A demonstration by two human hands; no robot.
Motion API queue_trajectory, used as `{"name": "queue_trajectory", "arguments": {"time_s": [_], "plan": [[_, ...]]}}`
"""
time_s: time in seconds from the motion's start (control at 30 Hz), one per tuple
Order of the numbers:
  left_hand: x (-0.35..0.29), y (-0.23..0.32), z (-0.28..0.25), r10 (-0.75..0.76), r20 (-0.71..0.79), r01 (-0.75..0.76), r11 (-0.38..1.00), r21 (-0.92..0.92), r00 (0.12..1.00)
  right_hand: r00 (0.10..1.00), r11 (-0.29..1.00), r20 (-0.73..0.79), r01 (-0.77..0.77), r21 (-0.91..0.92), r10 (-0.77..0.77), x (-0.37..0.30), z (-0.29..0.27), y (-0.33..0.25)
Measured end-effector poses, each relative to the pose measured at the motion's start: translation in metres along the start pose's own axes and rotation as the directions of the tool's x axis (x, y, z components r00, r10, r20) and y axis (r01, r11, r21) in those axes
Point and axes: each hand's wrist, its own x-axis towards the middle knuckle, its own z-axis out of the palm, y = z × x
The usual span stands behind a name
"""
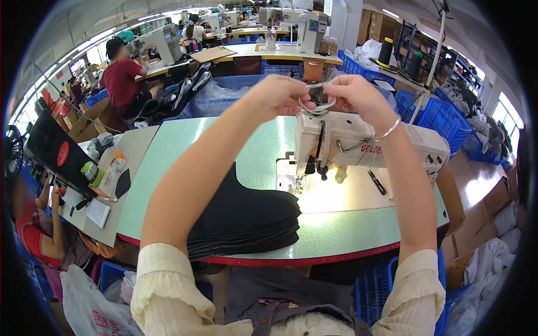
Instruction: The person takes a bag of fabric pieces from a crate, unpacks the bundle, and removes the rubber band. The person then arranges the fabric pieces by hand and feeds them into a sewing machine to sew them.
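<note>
Above the white metal sewing machine (pixel 367 133), pinches thin grey strand (pixel 318 85) with curled left hand (pixel 279 96) and right hand (pixel 357 96); seems begun, unfinished.

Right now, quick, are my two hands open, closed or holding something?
Left hand: closed in a pinch, holding a thin pale strand.
Right hand: closed too, pinching that same strand.
</note>
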Motion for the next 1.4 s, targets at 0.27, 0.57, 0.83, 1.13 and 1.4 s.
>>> {"name": "queue_trajectory", "arguments": {"time_s": [0.27, 0.57, 0.83, 1.13, 1.4], "plan": [[0.03, -0.04, -0.012, -0.004, -0.263, 0.081, 0.955, 0.284, 0.965, 0.991, 0.9, -0.111, -0.114, -0.421, 0.073, 0.04, 0.013, 0.022], [0.013, -0.014, -0.011, 0.306, -0.207, -0.268, 0.944, 0.193, 0.929, 0.983, 0.971, -0.094, 0.136, -0.197, -0.157, 0.014, 0.005, 0.004], [0.02, -0.036, -0.009, 0.02, -0.258, 0.091, 0.908, 0.41, 0.966, 0.991, 0.903, -0.103, 0.037, -0.427, -0.09, 0.022, 0.013, 0.028], [-0.135, -0.021, -0.056, 0.183, 0.107, -0.176, 0.42, 0.89, 0.977, 0.531, 0.534, -0.202, 0.602, -0.594, -0.823, -0.067, 0.054, 0.005], [-0.229, -0.08, -0.06, 0.226, 0.171, -0.184, 0.04, 0.982, 0.959, 0.486, 0.299, 0.515, 0.864, -0.406, -0.706, -0.111, 0.147, 0.07]]}}
